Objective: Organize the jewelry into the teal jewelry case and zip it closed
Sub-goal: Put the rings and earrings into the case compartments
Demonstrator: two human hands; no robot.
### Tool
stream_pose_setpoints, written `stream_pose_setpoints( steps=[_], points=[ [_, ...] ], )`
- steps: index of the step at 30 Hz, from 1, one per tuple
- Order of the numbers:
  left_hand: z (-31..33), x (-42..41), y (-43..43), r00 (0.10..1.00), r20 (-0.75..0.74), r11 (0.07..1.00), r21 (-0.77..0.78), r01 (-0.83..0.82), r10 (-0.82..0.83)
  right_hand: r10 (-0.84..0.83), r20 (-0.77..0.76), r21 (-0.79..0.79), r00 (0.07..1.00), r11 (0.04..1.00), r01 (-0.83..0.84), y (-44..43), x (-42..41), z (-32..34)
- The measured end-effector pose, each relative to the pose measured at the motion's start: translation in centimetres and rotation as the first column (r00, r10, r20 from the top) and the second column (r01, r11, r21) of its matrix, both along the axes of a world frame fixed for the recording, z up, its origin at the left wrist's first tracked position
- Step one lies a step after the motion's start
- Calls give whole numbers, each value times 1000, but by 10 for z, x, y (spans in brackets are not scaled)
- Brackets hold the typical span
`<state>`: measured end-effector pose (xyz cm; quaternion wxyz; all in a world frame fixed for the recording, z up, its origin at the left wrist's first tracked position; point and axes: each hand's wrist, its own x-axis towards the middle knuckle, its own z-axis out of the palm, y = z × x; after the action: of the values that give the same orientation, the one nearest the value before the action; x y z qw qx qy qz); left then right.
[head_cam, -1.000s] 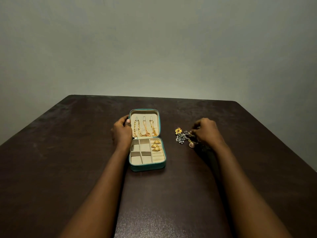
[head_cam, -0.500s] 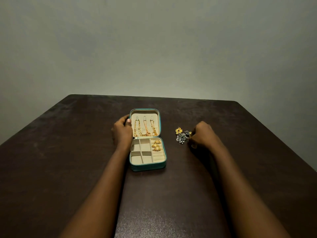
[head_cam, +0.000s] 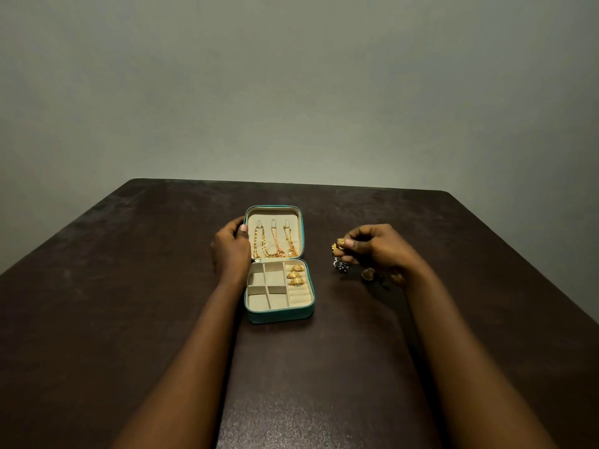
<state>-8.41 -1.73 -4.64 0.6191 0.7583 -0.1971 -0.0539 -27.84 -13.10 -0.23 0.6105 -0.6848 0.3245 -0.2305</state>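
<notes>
Sorting the loose pieces into the teal jewelry case (head_cam: 280, 314), is that the step in hand?

I'd judge so. The case lies open at the middle of the frame on the dark table (head_cam: 129, 286). Three gold chains (head_cam: 275, 243) hang in its lid (head_cam: 302, 228), and three gold dome earrings (head_cam: 295, 275) fill the right column of the tray.

What is the right hand (head_cam: 379, 251) doing?

It is right of centre, well apart from the case, with its fingers curled. Thumb and fingertips pinch a small gold piece (head_cam: 340, 242), probably an earring, though it is too small to be sure. A yellow flower piece (head_cam: 334, 246) shows just beside it. Whether that is pinched too, I cannot tell. A dark silver cluster (head_cam: 341, 264) lies on the table just below.

And the left hand (head_cam: 231, 251)?

It grips the lid's left edge, thumb on the inside rim, holding it upright.

What does the next move call for?

Likely carrying the pinched piece leftward over the tray and dropping it into one of the bare compartments (head_cam: 259, 301) without loosening the pinch on the way. The zip can wait until the pile is gone.
</notes>
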Motion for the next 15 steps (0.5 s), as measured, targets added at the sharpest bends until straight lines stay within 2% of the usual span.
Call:
stream_pose_setpoints(
  steps=[4,11,15],
  points=[
    [0,0,0,1000,-4,1000,1,-7,7,49,55,133,997,989,-56,5,2,3],
    [-1,1,-1,1000,5,1000,7,-6,6,98,33,108,995,989,-101,16,7,7],
    [-1,2,-2,1000,10,1000,9,-5,5,112,2,19,994,994,-112,18,8,6]
  ],
)
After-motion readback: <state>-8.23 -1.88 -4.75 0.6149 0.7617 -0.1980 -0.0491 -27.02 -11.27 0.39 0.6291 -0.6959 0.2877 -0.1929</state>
